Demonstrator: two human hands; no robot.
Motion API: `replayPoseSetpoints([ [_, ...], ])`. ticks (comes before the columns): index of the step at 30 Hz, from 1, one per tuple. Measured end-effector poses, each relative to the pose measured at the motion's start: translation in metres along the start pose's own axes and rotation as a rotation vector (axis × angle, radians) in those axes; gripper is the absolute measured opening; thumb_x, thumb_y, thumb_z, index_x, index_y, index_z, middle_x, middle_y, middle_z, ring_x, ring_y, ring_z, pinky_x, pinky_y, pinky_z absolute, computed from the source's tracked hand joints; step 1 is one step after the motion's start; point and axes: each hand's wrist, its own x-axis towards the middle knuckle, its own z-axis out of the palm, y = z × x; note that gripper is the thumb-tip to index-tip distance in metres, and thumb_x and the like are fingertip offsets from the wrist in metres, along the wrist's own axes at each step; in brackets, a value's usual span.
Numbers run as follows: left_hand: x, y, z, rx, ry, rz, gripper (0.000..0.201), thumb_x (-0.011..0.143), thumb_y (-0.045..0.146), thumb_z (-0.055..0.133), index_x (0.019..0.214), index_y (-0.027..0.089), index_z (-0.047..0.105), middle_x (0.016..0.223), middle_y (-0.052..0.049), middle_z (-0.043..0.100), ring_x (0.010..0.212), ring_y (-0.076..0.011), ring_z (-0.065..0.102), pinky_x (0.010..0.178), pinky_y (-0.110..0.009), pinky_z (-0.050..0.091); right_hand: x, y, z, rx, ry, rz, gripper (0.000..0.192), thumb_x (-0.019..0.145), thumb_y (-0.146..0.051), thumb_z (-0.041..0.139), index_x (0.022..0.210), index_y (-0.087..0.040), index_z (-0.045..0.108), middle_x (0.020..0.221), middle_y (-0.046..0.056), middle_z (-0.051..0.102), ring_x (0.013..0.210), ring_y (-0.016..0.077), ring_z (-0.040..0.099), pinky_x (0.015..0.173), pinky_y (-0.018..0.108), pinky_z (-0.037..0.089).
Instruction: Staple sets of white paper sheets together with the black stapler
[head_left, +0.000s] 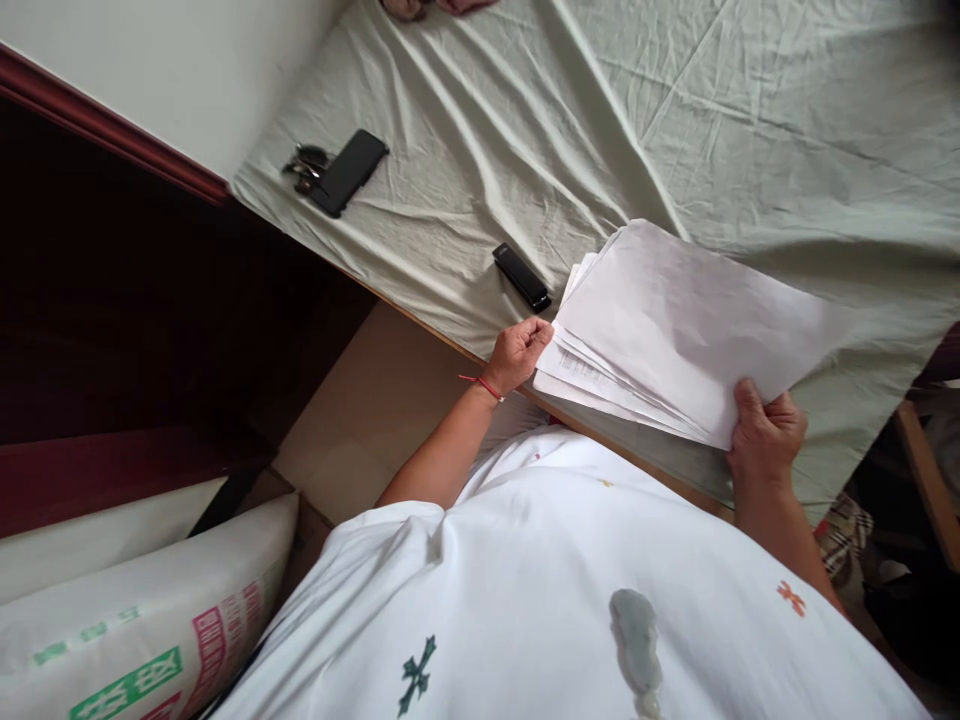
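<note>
A loose stack of white paper sheets is held between my two hands above the edge of the cloth-covered bed or table. My left hand, with a red string at its wrist, pinches the left corner of the stack. At the lower right edge, my right hand grips the sheets with its thumb on top. The sheets are unevenly fanned at the left, where some printing shows on a lower one. Just beyond my left hand lies a black stapler on the cloth.
A pale green wrinkled cloth covers the surface. Farther left lie a black phone and a bunch of keys. A printed white sack stands at lower left. Some clutter sits below the right edge.
</note>
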Motion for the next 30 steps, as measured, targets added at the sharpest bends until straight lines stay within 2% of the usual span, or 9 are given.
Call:
replayPoseSetpoints([
  [6,0.0026,-0.0056,0.0037,0.023,0.001,-0.025,0.041,0.093,0.057,0.061,0.081,0.018,0.060,0.063,0.004,0.049,0.061,-0.0112,0.042,0.059,-0.025,0.033,-0.0009,0.0004,0.0001,0.000,-0.022,-0.019,0.040,0.067,-0.047,0.086,0.086,-0.014,0.073,0.081,-0.001,0.071,0.071,0.0092,0.057,0.075,0.027,0.051],
  [12,0.0038,-0.0052,0.0011,-0.022,-0.017,-0.049,0.040,0.091,0.055,0.063,0.080,0.018,0.060,0.063,0.004,0.050,0.060,-0.0107,0.042,0.058,-0.025,0.033,-0.0006,0.0011,0.0000,-0.023,-0.015,-0.006,0.039,0.066,-0.049,0.086,0.077,-0.016,0.069,0.076,-0.003,0.068,0.068,0.0089,0.055,0.072,0.026,0.050],
  [17,0.0059,-0.0028,0.0003,-0.100,-0.066,-0.096,0.040,0.088,0.056,0.067,0.087,0.016,0.064,0.067,0.003,0.059,0.060,-0.0102,0.046,0.058,-0.024,0.036,-0.0010,0.0011,0.0002,0.012,-0.013,-0.018,0.039,0.066,-0.048,0.087,0.081,-0.016,0.071,0.078,-0.002,0.070,0.070,0.0088,0.057,0.075,0.026,0.050],
  [23,0.0072,-0.0019,0.0015,-0.082,-0.024,-0.103,0.044,0.084,0.061,0.070,0.080,0.018,0.061,0.062,0.004,0.055,0.058,-0.0094,0.044,0.056,-0.023,0.034,-0.0014,-0.0013,0.0011,-0.008,-0.003,-0.005,0.041,0.064,-0.051,0.087,0.078,-0.016,0.069,0.076,-0.002,0.069,0.069,0.0099,0.056,0.073,0.027,0.051],
  [30,0.0064,-0.0046,0.0015,-0.114,-0.025,-0.107,0.040,0.085,0.056,0.069,0.082,0.017,0.061,0.066,0.003,0.059,0.061,-0.0098,0.047,0.058,-0.023,0.037,0.0000,0.0035,-0.0013,0.012,-0.017,-0.011,0.040,0.067,-0.049,0.088,0.080,-0.015,0.071,0.076,-0.002,0.070,0.069,0.0085,0.057,0.075,0.025,0.052],
])
